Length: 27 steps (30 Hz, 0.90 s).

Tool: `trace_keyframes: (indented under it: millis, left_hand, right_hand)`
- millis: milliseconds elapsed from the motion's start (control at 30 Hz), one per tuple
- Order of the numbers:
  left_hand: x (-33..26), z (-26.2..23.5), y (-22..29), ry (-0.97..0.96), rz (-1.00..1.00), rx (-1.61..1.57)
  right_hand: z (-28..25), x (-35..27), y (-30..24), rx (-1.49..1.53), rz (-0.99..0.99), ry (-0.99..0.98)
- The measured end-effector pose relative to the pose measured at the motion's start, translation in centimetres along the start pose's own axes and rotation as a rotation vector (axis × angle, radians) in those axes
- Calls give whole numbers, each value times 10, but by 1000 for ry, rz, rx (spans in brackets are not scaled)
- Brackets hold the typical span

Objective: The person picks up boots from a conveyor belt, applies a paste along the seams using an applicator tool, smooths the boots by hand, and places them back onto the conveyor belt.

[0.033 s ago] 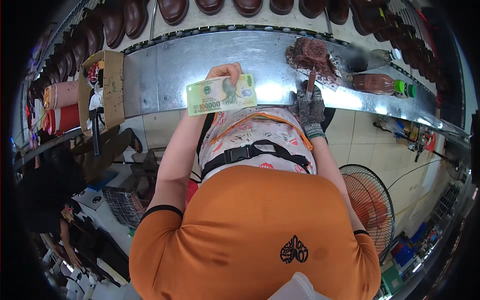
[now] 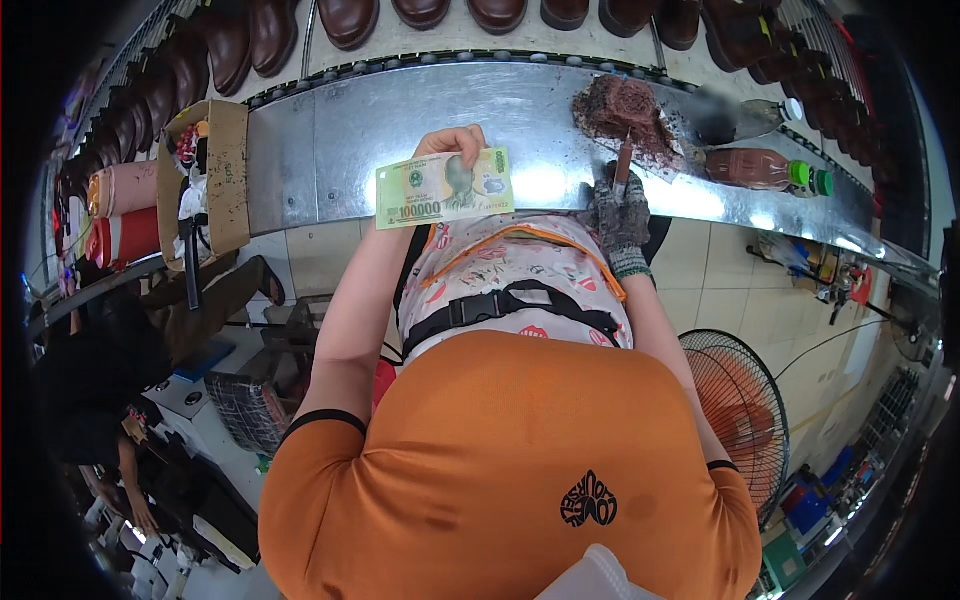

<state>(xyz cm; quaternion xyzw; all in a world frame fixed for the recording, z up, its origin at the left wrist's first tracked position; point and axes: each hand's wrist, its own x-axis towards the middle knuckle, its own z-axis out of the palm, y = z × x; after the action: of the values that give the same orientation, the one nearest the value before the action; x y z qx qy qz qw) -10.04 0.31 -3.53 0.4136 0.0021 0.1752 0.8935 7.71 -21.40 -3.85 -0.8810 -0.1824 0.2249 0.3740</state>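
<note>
My bare left hand (image 2: 453, 146) is closed on a green banknote (image 2: 425, 190), pinched near its right end and held flat over the near edge of the metal bench (image 2: 400, 110). On my right hand (image 2: 622, 220) is a dirty grey knit glove. Its fingers are closed round a slim tool with a brown handle (image 2: 623, 165) and a thin tip, pointing away from me. Just beyond that tip sits a crumbly reddish-brown lump (image 2: 625, 105) on a stained sheet. Whether the tip touches the lump I cannot tell.
Bottles with brown contents (image 2: 750, 168) lie right of the lump. A cardboard box (image 2: 228, 180) of supplies stands at the left. Brown shoes (image 2: 495, 12) line the rack behind the bench. A fan (image 2: 735, 410) stands at my right; another person (image 2: 95, 370) is at lower left.
The banknote has shifted and tilted very slightly in my left hand. My right hand looks unmoved. The person at lower left has shifted a little.
</note>
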Motion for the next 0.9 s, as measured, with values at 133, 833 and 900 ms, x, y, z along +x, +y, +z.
trace_keyframes:
  millis: [133,833,900]
  left_hand:
    - [4,2,-2,-40,22,-51]
    - [-8,99,25,38,-295,954]
    - [-8,111,31,-181,-579,1021]
  right_hand:
    - [-3,1,9,-41,-77,30]
    - [3,9,26,-116,-184,56]
    - [0,9,18,-52,18,-57]
